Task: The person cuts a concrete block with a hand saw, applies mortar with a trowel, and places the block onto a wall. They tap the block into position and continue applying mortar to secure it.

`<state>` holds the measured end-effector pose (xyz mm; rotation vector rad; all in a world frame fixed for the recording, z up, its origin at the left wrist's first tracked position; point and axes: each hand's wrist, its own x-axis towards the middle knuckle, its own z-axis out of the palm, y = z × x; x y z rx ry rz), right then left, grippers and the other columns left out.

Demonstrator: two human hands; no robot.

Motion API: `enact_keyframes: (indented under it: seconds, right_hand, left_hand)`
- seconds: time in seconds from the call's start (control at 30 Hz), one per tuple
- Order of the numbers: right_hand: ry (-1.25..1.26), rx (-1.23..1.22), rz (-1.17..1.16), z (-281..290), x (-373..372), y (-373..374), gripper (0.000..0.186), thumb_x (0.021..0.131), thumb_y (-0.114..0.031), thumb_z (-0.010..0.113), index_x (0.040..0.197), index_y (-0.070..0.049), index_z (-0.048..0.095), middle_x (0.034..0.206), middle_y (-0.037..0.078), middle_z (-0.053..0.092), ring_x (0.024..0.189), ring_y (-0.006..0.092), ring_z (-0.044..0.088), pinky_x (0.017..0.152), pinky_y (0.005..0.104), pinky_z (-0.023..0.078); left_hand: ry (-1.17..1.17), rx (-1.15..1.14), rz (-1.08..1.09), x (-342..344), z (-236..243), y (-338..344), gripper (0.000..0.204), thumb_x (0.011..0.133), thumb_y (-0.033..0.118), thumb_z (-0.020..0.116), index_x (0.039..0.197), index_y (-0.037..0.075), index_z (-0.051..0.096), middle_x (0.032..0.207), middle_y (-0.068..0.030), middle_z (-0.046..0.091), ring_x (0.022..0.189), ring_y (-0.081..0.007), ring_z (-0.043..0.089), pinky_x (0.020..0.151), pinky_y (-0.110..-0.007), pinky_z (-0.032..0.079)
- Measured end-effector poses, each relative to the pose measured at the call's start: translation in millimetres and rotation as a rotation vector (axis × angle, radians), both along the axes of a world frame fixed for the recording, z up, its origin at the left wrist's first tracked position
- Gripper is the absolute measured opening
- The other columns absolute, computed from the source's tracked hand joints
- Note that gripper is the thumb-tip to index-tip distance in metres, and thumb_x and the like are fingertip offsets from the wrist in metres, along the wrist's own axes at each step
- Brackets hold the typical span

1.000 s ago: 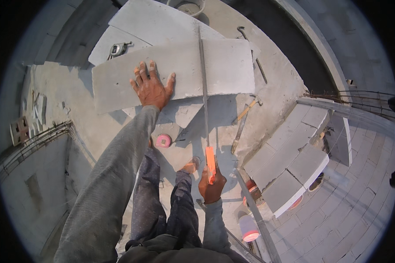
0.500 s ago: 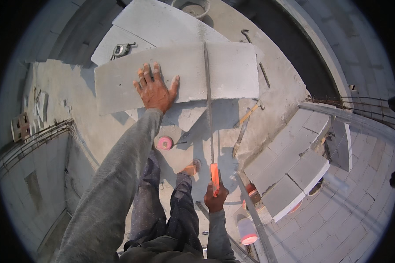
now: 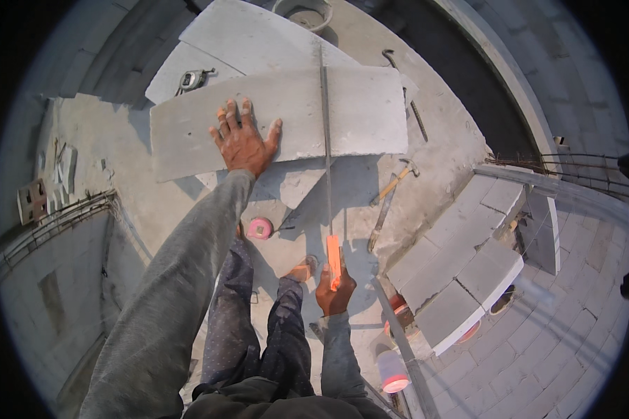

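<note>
Head: slim saw (image 3: 326, 140), chalky oblong block (image 3: 298, 115)

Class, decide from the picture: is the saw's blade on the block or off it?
On: the blade crosses the block and juts past its near edge. How deep it sits, I cannot tell.

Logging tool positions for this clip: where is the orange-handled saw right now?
In the head view, the saw is just right of centre, its handle in the right hand, its blade across the grey block, right of the left hand.
</note>
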<state>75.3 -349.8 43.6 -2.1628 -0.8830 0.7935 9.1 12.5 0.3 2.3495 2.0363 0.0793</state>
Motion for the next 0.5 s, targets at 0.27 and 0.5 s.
enact_keyframes:
  seconds: [0.27,0.5]
  right_hand:
    - [0.029,0.026,-0.029,4.3,5.7,2.7,0.048,0.093,-0.012,0.059,0.134,0.013,0.054,0.11,0.028,0.07,0.09,0.0371,0.074,0.078,0.0388,0.057]
    - [-0.143,0.329,-0.088,-17.0,-12.7,-15.0,0.043,0.094,-0.015,0.061,0.13,0.009,0.059,0.077,0.022,0.066,0.063,0.0343,0.068,0.059,0.0402,0.051]
  left_hand:
    - [0.019,-0.007,-0.017,-1.3,1.0,-2.0,0.086,0.092,0.069,0.05,0.157,0.016,0.031,0.161,-0.0169,0.025,0.153,-0.0375,0.013,0.121,-0.063,0.011]
    - [0.013,-0.006,-0.001,1.3,3.2,0.4,0.085,0.092,0.068,0.05,0.157,0.016,0.032,0.161,-0.0169,0.025,0.153,-0.0374,0.014,0.121,-0.063,0.011]
